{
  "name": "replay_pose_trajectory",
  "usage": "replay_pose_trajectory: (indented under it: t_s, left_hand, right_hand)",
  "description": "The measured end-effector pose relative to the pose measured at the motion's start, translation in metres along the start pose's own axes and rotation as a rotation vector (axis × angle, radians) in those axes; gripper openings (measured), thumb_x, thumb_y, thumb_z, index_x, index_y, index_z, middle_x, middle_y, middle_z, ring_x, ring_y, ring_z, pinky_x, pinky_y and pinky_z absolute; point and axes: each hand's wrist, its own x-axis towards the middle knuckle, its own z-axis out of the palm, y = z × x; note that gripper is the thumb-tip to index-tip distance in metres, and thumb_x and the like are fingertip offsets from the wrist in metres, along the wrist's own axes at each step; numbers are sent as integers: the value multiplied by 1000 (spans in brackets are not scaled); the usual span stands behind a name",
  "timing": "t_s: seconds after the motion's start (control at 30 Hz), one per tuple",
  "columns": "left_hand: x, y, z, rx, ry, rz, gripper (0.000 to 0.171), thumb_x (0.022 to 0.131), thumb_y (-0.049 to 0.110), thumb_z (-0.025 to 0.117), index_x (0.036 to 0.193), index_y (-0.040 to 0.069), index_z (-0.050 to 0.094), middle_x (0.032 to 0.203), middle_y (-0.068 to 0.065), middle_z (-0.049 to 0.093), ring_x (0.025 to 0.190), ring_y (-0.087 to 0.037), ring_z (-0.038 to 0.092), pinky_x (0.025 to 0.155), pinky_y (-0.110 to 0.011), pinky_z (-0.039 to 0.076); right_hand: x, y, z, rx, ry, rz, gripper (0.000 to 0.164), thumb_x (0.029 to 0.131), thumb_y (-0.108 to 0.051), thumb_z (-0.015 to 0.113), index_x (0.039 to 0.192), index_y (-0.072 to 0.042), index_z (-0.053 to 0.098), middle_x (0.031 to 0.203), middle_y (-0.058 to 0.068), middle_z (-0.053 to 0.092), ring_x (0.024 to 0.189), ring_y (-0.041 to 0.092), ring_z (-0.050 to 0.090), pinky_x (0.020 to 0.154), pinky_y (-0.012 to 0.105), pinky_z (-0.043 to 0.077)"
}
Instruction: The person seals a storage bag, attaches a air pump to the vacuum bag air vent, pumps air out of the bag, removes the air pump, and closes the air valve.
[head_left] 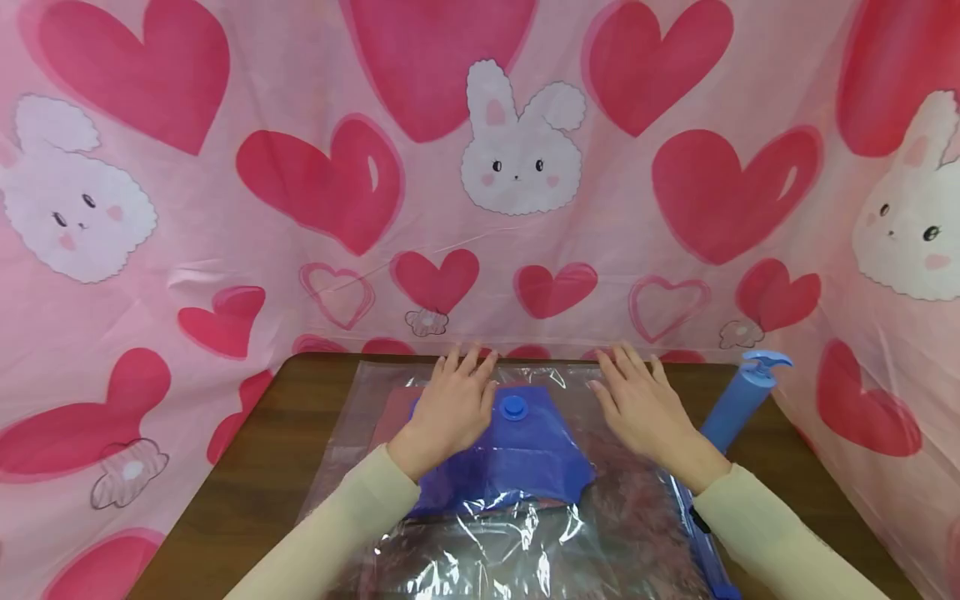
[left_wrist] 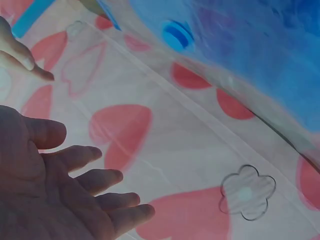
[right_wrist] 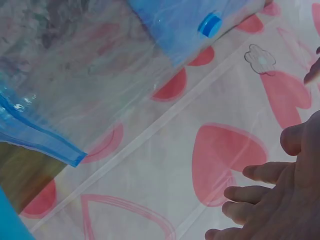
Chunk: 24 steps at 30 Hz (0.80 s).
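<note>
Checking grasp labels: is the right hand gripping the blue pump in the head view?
No, the right hand is outstretched, and the blue pump sits to its right.

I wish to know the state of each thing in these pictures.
Left hand: open, fingers extended
Right hand: open, fingers extended
Clear bag: laid out, wrinkled, fluffy contents inside
Blue valve: cannot tell if closed
Blue edge strip: cannot tell if sealed
Blue pump: not held, handle down or nearly so
Pink backdrop: hanging, creased
</note>
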Motion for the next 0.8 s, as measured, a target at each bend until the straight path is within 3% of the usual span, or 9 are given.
replay_pose_trajectory:
  t_s: [0.2,0.5,0.8]
  left_hand:
    - [-7,20,2,-22,-22,31,53,113,33,41,162,13,42,168,-15,33,156,-43,21,121,-60,23]
    - [-15,53,13,38,-37,111,53,113,35,40,161,14,44,167,-13,36,155,-40,26,120,-56,29]
    - [-19,85,25,38,-82,150,53,113,37,40,161,17,45,167,-11,36,153,-36,33,118,-53,34]
  right_hand:
    - [-17,3,-1,6,-4,18,60,111,-32,51,156,5,42,161,33,35,153,51,23,117,74,13]
    - [-46,7,2,14,7,30,55,110,-31,54,151,5,50,156,35,40,147,54,33,109,78,24]
    - [-77,19,8,47,13,87,50,109,-32,57,139,7,60,140,38,54,127,58,53,91,72,47]
